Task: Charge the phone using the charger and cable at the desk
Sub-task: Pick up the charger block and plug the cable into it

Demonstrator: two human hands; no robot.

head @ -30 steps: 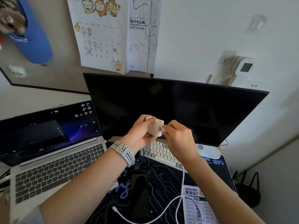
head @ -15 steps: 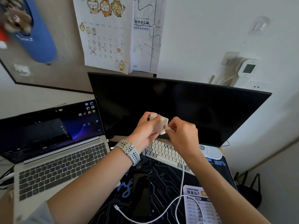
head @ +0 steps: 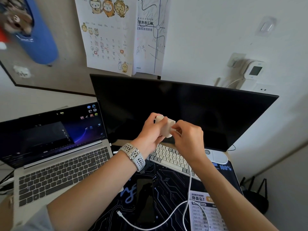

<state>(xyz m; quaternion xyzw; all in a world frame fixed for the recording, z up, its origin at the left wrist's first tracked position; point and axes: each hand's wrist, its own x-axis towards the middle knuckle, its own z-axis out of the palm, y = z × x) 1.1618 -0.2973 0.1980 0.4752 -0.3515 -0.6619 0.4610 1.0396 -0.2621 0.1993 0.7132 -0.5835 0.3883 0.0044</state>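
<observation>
My left hand (head: 150,132) grips a white cube-shaped charger (head: 166,128) in the air in front of the monitor. My right hand (head: 187,140) pinches the plug end of a white cable (head: 190,182) against the charger's right face. The cable hangs down from that hand, loops over the desk mat and ends in a free connector (head: 119,213) at the lower middle. A black phone (head: 145,200) lies flat on the mat below my hands, its screen dark, with the cable crossing its lower end.
A dark monitor (head: 216,114) stands behind my hands. An open laptop (head: 55,157) sits at the left, a white keyboard (head: 170,157) under my hands. The dark desk mat (head: 166,185) carries a printed card (head: 206,214). A wall socket (head: 262,89) shows at the right.
Both hands have stayed together on the charger, with the right fingers pressed closer against its face. The camera view has shifted slightly, and the cable still hangs loose.
</observation>
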